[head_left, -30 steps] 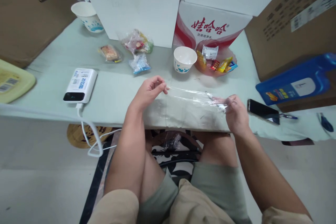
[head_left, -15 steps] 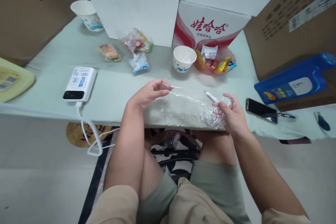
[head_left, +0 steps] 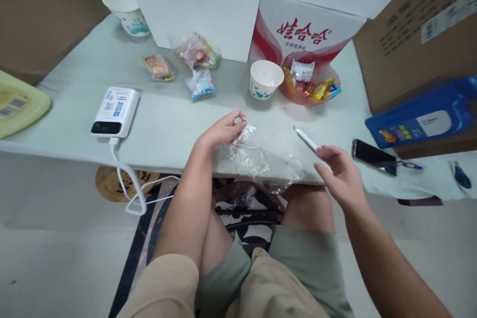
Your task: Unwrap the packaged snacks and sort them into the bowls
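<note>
My left hand (head_left: 229, 126) is closed, thumb and forefinger pinching a crumpled sheet of clear plastic film (head_left: 261, 154). The film trails from it across the table's front edge, and its loose end hangs slightly over. My right hand (head_left: 339, 169) is open, thumb and fingers apart, by the edge. Just beyond its fingertips lies a slim white pen-like tool (head_left: 305, 139) with a metallic tip; I cannot tell whether the fingers touch its near end. Behind the film stand a white paper cup (head_left: 265, 79) and a pink translucent bowl (head_left: 313, 99) of wrapped snacks.
Several wrapped snacks (head_left: 199, 54) lie back left, with a white power bank (head_left: 115, 112) and cable nearer. To the right are a phone (head_left: 374, 156) and a blue bottle (head_left: 428, 114). White boxes (head_left: 197, 5) line the back; another paper cup (head_left: 128, 12) stands far left.
My right hand has let go of the plastic film and opened. The film has bunched up toward my left hand, which still pinches it. The pen-like tool has stayed about where it was.
</note>
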A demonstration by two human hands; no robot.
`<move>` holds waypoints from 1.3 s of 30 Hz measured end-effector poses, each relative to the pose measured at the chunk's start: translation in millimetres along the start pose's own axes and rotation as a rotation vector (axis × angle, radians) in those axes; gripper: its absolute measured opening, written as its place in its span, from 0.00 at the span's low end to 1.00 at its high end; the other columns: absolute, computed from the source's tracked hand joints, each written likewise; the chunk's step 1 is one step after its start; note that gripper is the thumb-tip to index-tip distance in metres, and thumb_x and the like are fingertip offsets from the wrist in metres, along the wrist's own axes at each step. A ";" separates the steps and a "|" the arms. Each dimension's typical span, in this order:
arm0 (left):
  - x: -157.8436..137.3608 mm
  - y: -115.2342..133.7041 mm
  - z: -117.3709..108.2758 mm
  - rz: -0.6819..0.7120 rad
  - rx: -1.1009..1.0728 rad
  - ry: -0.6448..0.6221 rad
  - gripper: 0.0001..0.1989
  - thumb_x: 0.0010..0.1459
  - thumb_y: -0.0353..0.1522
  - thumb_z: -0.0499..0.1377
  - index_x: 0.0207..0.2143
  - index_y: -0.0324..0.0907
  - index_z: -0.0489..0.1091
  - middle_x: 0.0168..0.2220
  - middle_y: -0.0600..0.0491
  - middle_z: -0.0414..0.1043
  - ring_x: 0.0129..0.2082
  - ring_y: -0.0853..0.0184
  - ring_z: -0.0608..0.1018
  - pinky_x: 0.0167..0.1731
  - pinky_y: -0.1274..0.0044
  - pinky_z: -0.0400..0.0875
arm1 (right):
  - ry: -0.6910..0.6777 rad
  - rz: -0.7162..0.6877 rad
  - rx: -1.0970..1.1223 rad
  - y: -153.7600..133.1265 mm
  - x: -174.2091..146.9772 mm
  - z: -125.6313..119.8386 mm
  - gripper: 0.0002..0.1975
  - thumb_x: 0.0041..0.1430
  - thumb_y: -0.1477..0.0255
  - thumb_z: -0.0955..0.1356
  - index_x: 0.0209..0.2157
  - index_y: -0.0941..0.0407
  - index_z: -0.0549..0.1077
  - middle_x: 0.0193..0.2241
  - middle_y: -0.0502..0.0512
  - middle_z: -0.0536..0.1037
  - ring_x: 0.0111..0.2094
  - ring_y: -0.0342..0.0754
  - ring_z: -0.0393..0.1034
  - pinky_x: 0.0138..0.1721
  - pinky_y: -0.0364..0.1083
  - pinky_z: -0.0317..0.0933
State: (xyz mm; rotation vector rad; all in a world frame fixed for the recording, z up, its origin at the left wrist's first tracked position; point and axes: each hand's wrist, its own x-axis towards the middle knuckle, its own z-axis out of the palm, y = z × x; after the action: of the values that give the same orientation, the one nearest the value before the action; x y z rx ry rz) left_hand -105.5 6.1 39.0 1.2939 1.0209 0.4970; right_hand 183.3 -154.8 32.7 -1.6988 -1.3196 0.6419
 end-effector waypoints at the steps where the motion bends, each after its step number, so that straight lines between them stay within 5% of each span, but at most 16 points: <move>1: -0.9 2.1 1.0 0.001 -0.014 -0.038 0.03 0.66 0.31 0.53 0.38 0.45 0.58 0.19 0.62 0.64 0.13 0.76 0.61 0.16 0.83 0.51 | -0.083 -0.063 0.000 -6.0 12.1 6.7 0.23 0.54 0.59 0.74 0.50 0.49 0.71 0.51 0.59 0.76 0.55 0.56 0.71 0.62 0.62 0.60; 5: -3.7 7.9 3.5 0.034 -0.090 -0.147 0.06 0.64 0.33 0.56 0.38 0.45 0.60 0.18 0.63 0.62 0.12 0.77 0.61 0.16 0.83 0.51 | -0.591 -0.060 0.165 -32.5 61.7 55.1 0.34 0.47 0.59 0.77 0.55 0.49 0.67 0.52 0.59 0.77 0.51 0.54 0.73 0.54 0.56 0.68; 8: -6.7 7.6 -2.3 0.055 -0.120 -0.151 0.10 0.61 0.36 0.60 0.41 0.45 0.62 0.18 0.62 0.65 0.14 0.75 0.66 0.17 0.83 0.55 | -0.910 0.049 0.192 -47.1 76.0 85.1 0.17 0.52 0.61 0.74 0.40 0.54 0.72 0.29 0.50 0.78 0.29 0.46 0.74 0.33 0.47 0.70; 10: -9.5 6.4 -10.0 0.025 -0.114 -0.141 0.16 0.58 0.39 0.64 0.44 0.44 0.64 0.21 0.59 0.70 0.18 0.72 0.73 0.19 0.82 0.59 | -0.974 0.093 0.203 -53.0 73.9 91.7 0.11 0.54 0.63 0.72 0.32 0.55 0.70 0.22 0.46 0.74 0.21 0.41 0.68 0.25 0.43 0.64; 16: -14.7 7.0 -24.4 -0.052 -0.082 -0.118 0.14 0.51 0.34 0.68 0.39 0.38 0.71 0.20 0.56 0.70 0.17 0.74 0.71 0.20 0.82 0.61 | -0.816 0.202 0.326 -52.6 54.0 78.4 0.14 0.54 0.60 0.72 0.31 0.54 0.68 0.22 0.47 0.77 0.20 0.41 0.69 0.23 0.42 0.63; 20: -4.3 6.3 -16.0 0.081 -0.299 0.156 0.18 0.59 0.42 0.60 0.47 0.41 0.71 0.20 0.57 0.69 0.17 0.74 0.71 0.19 0.83 0.62 | -0.700 0.270 0.361 -42.1 41.1 77.2 0.18 0.51 0.55 0.74 0.31 0.53 0.67 0.22 0.48 0.78 0.20 0.43 0.70 0.23 0.43 0.63; 23: 8.8 0.7 -3.2 0.013 -0.457 0.299 0.29 0.59 0.54 0.55 0.51 0.41 0.70 0.24 0.52 0.74 0.23 0.68 0.78 0.22 0.81 0.68 | -0.510 0.293 0.416 -34.6 37.2 81.5 0.22 0.48 0.52 0.75 0.32 0.52 0.67 0.23 0.47 0.78 0.20 0.44 0.71 0.24 0.44 0.64; 26: 15.7 -5.0 13.0 -0.139 -0.509 0.078 0.37 0.54 0.60 0.55 0.46 0.37 0.72 0.28 0.44 0.78 0.31 0.61 0.81 0.26 0.76 0.73 | -0.341 0.311 0.461 -29.9 40.4 85.9 0.22 0.48 0.51 0.75 0.33 0.52 0.67 0.24 0.47 0.78 0.22 0.44 0.71 0.24 0.44 0.65; 29: 14.0 -6.0 27.3 -0.178 -0.433 -0.171 0.28 0.54 0.52 0.62 0.44 0.37 0.73 0.32 0.43 0.79 0.35 0.60 0.82 0.32 0.74 0.75 | -0.264 0.338 0.513 -26.2 46.2 87.0 0.23 0.47 0.52 0.75 0.33 0.51 0.66 0.26 0.47 0.78 0.22 0.43 0.70 0.24 0.43 0.64; 33: 11.5 -3.7 36.4 -0.070 -0.287 -0.115 0.11 0.57 0.31 0.63 0.43 0.39 0.71 0.29 0.52 0.77 0.32 0.69 0.81 0.37 0.77 0.73 | -0.264 0.378 0.586 -18.3 49.9 82.5 0.25 0.48 0.52 0.74 0.41 0.50 0.68 0.35 0.50 0.80 0.27 0.45 0.74 0.27 0.44 0.68; 39: 18.5 -8.6 35.0 -0.001 -0.042 -0.040 0.11 0.62 0.36 0.61 0.46 0.42 0.71 0.23 0.55 0.73 0.22 0.69 0.77 0.24 0.79 0.69 | -0.303 0.257 0.473 -2.5 52.4 77.9 0.27 0.54 0.55 0.71 0.54 0.45 0.65 0.50 0.54 0.78 0.33 0.47 0.76 0.32 0.47 0.71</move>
State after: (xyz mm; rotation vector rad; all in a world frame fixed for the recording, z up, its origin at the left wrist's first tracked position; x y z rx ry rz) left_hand -68.9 -0.4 22.8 1.2615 0.9730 0.4876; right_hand 135.0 -80.3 2.2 -1.4213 -1.0408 1.2929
